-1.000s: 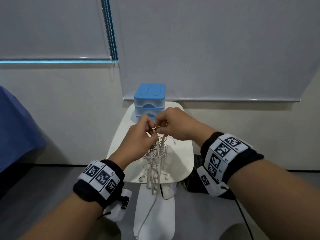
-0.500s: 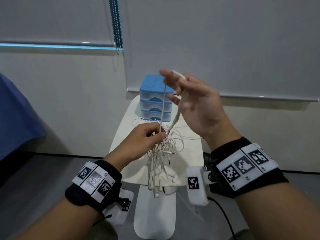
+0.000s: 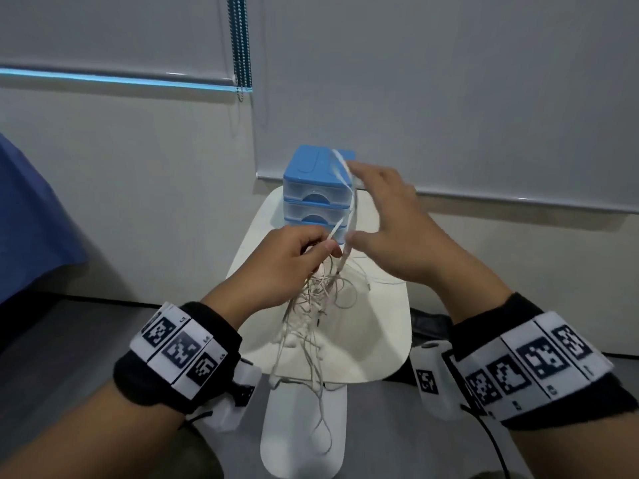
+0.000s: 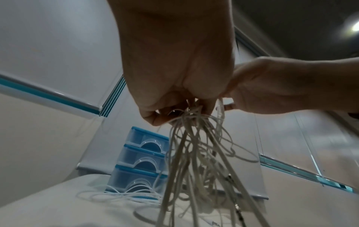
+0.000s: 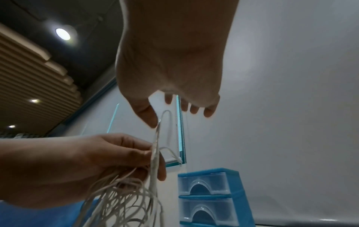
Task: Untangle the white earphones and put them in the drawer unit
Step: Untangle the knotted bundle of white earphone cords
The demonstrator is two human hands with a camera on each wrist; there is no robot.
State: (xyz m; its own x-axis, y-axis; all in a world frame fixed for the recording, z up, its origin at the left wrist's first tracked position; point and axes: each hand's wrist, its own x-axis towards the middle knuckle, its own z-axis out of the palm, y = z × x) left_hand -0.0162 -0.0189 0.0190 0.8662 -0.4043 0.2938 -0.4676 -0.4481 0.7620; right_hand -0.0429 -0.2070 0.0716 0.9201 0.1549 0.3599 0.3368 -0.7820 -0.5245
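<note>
The white earphones (image 3: 321, 295) are a tangle of thin cords hanging over the small white table (image 3: 377, 340). My left hand (image 3: 294, 261) grips the top of the tangle (image 4: 194, 153) in curled fingers. My right hand (image 3: 387, 223) is beside it with fingers straight and spread. One loop of cord (image 3: 351, 188) runs from its fingertips down past its thumb (image 5: 147, 116) to the tangle (image 5: 126, 192). The blue drawer unit (image 3: 311, 181) stands at the table's far end, its three clear drawers (image 5: 209, 192) closed. Both hands are just in front of it.
Another loose white cord (image 4: 120, 195) lies on the table in front of the drawer unit (image 4: 143, 153). A wall with roller blinds and a bead chain (image 3: 240, 46) is right behind. Blue fabric (image 3: 31, 219) is at the left. The table's white base (image 3: 304, 426) stands on grey floor.
My right hand drew one loop of cord up out of the tangle, then turned palm down and spread its fingers with the loop still over them. The left hand kept its grip.
</note>
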